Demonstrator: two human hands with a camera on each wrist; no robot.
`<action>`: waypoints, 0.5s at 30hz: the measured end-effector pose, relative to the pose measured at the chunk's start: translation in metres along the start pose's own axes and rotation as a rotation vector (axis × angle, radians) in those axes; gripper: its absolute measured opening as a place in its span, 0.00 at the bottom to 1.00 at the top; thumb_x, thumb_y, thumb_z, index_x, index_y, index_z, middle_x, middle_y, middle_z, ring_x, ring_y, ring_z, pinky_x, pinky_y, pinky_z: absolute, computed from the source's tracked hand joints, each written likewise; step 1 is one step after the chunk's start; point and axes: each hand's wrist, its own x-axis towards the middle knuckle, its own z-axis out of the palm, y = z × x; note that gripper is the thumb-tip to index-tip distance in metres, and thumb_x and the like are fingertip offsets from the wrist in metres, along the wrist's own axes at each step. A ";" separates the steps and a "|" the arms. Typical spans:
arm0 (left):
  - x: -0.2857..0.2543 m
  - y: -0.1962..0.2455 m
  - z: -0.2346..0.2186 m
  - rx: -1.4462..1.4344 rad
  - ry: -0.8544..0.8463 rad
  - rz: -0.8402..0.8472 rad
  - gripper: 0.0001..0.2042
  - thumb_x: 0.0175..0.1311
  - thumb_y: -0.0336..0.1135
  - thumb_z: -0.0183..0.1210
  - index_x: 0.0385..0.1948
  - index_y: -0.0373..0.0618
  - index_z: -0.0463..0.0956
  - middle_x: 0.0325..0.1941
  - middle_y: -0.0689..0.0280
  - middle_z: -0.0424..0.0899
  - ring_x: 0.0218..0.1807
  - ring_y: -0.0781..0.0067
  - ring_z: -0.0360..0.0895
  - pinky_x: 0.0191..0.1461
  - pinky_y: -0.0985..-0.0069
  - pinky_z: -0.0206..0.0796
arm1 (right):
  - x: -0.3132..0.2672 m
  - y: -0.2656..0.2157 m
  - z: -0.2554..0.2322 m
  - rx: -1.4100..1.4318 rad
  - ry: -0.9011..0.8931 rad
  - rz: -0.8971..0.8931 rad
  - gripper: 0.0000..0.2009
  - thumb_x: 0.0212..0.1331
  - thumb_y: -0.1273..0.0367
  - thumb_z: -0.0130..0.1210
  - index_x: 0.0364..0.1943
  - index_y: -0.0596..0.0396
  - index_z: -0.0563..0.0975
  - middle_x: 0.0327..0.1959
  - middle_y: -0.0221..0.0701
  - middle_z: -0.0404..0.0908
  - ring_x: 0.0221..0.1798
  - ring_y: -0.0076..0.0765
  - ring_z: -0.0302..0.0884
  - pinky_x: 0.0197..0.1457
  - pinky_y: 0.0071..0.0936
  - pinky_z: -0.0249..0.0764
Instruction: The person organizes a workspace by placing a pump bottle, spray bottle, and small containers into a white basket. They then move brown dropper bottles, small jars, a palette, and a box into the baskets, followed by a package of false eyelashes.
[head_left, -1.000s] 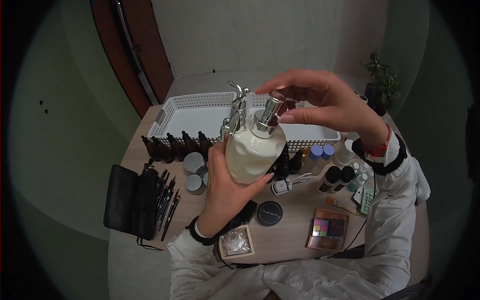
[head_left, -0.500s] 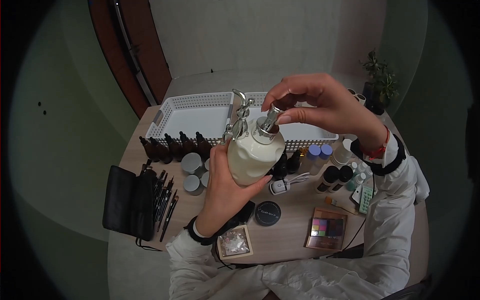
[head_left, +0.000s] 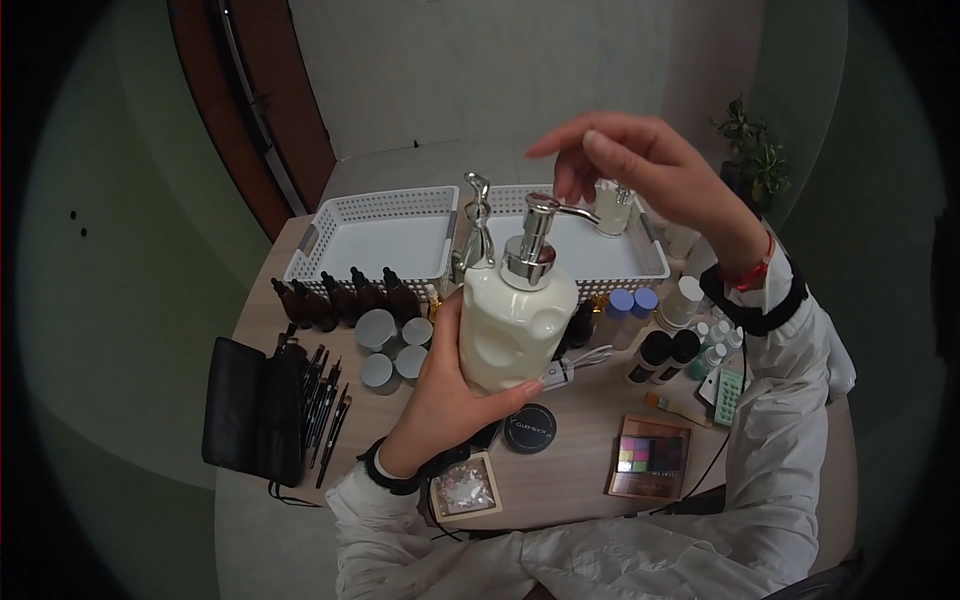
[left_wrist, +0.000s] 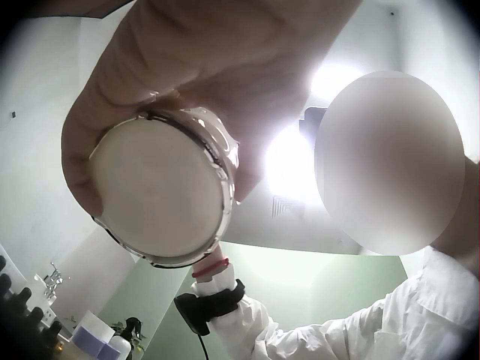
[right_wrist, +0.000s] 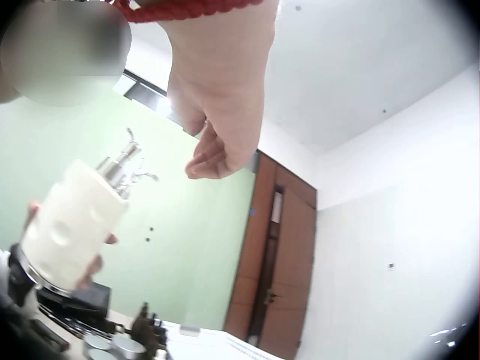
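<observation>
My left hand (head_left: 440, 405) grips a cream-white pump dispenser (head_left: 515, 325) around its lower body, thumb across the near side. The dispenser has dimpled sides, a silver pump head (head_left: 540, 225) with its spout pointing right, and a silver figure (head_left: 478, 225) at its left shoulder. In the left wrist view its round pale base (left_wrist: 161, 187) faces the camera, with my fingers wrapped around the rim. My right hand (head_left: 645, 165) hovers above and to the right of the pump, holding nothing, its index finger extended. The right wrist view shows it apart from the dispenser (right_wrist: 75, 225).
Two white perforated baskets, a left one (head_left: 380, 245) and a right one (head_left: 570, 245), stand at the back; another white dispenser (head_left: 612, 212) is in the right one. Around lie dropper bottles (head_left: 370, 290), grey-lidded jars (head_left: 377, 330), brushes (head_left: 325, 400), a black case (head_left: 250, 410) and an eyeshadow palette (head_left: 650, 455).
My right hand pinched the pump head, which sank and has risen again; the hand has let go and lifted away. The dispenser has turned more upright and come slightly nearer in my left hand.
</observation>
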 end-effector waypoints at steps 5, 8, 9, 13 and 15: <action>-0.010 0.006 -0.011 -0.113 0.016 -0.088 0.43 0.44 0.31 0.69 0.63 0.42 0.50 0.58 0.59 0.67 0.59 0.67 0.67 0.60 0.69 0.62 | 0.007 0.071 -0.089 -0.855 0.376 0.214 0.14 0.63 0.70 0.52 0.52 0.51 0.74 0.39 0.33 0.79 0.39 0.28 0.78 0.46 0.25 0.74; -0.017 -0.005 -0.020 -0.368 -0.017 -0.147 0.41 0.43 0.33 0.67 0.62 0.41 0.53 0.55 0.61 0.70 0.57 0.69 0.70 0.60 0.70 0.63 | -0.010 0.128 -0.128 -1.030 0.351 0.326 0.19 0.55 0.73 0.57 0.53 0.50 0.73 0.46 0.41 0.76 0.50 0.46 0.76 0.53 0.35 0.74; -0.019 -0.004 -0.020 -0.372 -0.019 -0.144 0.41 0.43 0.33 0.67 0.62 0.41 0.53 0.55 0.61 0.70 0.57 0.69 0.70 0.60 0.70 0.63 | -0.017 0.151 -0.141 -1.086 0.309 0.428 0.20 0.52 0.73 0.58 0.53 0.50 0.73 0.47 0.42 0.75 0.51 0.48 0.74 0.54 0.36 0.73; -0.022 0.002 -0.024 -0.385 0.021 -0.149 0.42 0.43 0.34 0.68 0.62 0.40 0.52 0.56 0.61 0.69 0.57 0.68 0.70 0.60 0.69 0.63 | -0.041 0.212 -0.157 -1.154 0.233 0.585 0.21 0.49 0.74 0.60 0.51 0.50 0.73 0.48 0.44 0.74 0.52 0.52 0.73 0.55 0.38 0.71; -0.023 0.002 -0.025 -0.359 0.026 -0.134 0.42 0.43 0.33 0.68 0.62 0.40 0.51 0.56 0.61 0.69 0.57 0.68 0.70 0.61 0.69 0.63 | -0.043 0.225 -0.154 -1.125 0.238 0.619 0.20 0.51 0.72 0.59 0.52 0.51 0.73 0.49 0.44 0.73 0.52 0.53 0.72 0.56 0.39 0.71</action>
